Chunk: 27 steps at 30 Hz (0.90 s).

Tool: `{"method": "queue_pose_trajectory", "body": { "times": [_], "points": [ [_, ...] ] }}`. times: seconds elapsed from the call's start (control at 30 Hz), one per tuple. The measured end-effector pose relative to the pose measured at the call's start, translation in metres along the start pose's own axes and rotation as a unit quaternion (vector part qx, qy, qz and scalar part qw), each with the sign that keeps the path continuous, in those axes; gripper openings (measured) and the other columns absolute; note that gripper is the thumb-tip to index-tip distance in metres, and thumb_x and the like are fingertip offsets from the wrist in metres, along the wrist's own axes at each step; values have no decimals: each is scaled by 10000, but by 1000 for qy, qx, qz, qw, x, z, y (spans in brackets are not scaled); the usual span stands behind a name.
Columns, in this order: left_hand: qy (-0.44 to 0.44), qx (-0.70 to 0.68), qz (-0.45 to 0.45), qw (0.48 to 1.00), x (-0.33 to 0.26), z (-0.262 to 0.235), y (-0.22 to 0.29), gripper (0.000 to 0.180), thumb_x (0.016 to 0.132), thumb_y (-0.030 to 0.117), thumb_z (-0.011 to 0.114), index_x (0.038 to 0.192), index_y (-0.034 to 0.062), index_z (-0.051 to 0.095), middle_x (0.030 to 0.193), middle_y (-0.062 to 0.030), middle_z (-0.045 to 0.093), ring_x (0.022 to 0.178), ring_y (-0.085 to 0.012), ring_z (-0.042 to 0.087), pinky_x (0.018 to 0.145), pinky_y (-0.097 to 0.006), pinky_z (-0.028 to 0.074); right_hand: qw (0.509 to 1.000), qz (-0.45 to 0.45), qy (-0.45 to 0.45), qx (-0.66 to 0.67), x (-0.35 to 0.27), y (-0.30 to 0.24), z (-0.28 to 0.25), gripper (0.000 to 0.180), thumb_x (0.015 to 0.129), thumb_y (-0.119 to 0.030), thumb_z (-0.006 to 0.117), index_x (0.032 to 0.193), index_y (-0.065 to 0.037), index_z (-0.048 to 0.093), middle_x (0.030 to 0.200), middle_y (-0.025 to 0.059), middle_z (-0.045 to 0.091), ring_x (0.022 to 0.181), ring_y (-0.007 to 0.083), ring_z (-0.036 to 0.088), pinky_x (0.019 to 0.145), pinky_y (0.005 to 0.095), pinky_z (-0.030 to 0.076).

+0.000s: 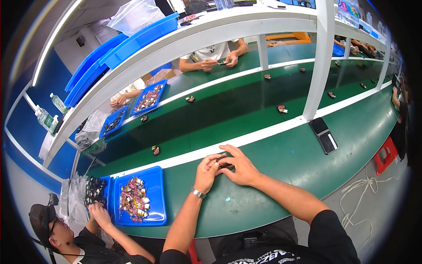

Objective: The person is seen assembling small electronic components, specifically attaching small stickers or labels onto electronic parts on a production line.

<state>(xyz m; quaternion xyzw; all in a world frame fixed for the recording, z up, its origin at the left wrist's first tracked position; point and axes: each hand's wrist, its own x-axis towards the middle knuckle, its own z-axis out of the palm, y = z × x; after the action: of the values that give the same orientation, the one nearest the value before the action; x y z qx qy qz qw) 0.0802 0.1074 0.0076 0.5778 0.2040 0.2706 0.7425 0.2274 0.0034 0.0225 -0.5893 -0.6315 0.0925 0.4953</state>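
Over the green worktop [259,198], my left hand [205,172] and my right hand [241,167] meet, fingers closed around a small black part [226,166]. My fingers cover most of it, so its exact kind does not show. A metal watch is on my left wrist. Left of my left forearm sits a blue tray [161,198] with a heap of small red, white and yellow pieces [134,200]. Beyond my hands runs a green conveyor belt [228,110] carrying several similar small pieces, one of them a red and white piece [282,108].
A black flat case [324,135] lies right of my hands beside a white post [317,75]. At the left, a person [61,237] reaches into a tray of black parts [96,189]. Across the belt another person [213,57] handles a small part. A red stool [386,156] stands at right.
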Motion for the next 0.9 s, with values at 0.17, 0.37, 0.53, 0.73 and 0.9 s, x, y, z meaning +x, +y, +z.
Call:
{"method": "queue_pose_trajectory", "body": {
  "times": [0.17, 0.37, 0.53, 0.73, 0.9],
  "points": [
    [-14, -47, -15, 999, 0, 0, 1, 271, 989, 61, 509, 1253, 6, 484, 1292, -145, 583, 1106, -202, 619, 921, -345, 551, 997, -58, 31, -34, 0, -1, -1, 181, 795, -63, 683, 975, -49, 673, 1317, 143, 519, 1248, 344, 473, 1016, 423, 432],
    [-14, -52, -29, 998, 0, 2, 3, 282, 988, 53, 512, 1266, 13, 483, 1179, -105, 643, 1066, -181, 635, 907, -335, 556, 998, -31, 59, -5, 3, 1, 0, 113, 789, -47, 683, 897, -37, 650, 1087, 87, 576, 1012, 284, 581, 806, 374, 525],
    [-9, -42, -34, 999, 0, 1, 2, 290, 995, 37, 488, 1282, 1, 474, 1173, -112, 639, 1051, -179, 640, 916, -337, 557, 992, -77, 73, -67, 5, 2, -2, 134, 782, -44, 681, 910, -45, 641, 1017, 65, 591, 934, 252, 598, 753, 362, 537],
    [-9, -46, -34, 998, 0, 2, 3, 287, 987, 48, 510, 1269, 3, 477, 1147, -98, 653, 1032, -174, 648, 893, -338, 563, 992, -85, 62, -76, 5, 0, -3, 127, 792, -62, 684, 898, -31, 623, 1006, 71, 587, 914, 258, 602, 742, 367, 541],
    [-10, -43, -31, 999, 0, 1, 2, 286, 987, 42, 504, 1269, 2, 477, 1134, -97, 658, 1022, -170, 651, 880, -336, 568, 989, -86, 71, -94, 4, 0, -2, 122, 816, -82, 686, 900, -28, 616, 990, 73, 585, 903, 254, 602, 715, 367, 544]
  ]
}}
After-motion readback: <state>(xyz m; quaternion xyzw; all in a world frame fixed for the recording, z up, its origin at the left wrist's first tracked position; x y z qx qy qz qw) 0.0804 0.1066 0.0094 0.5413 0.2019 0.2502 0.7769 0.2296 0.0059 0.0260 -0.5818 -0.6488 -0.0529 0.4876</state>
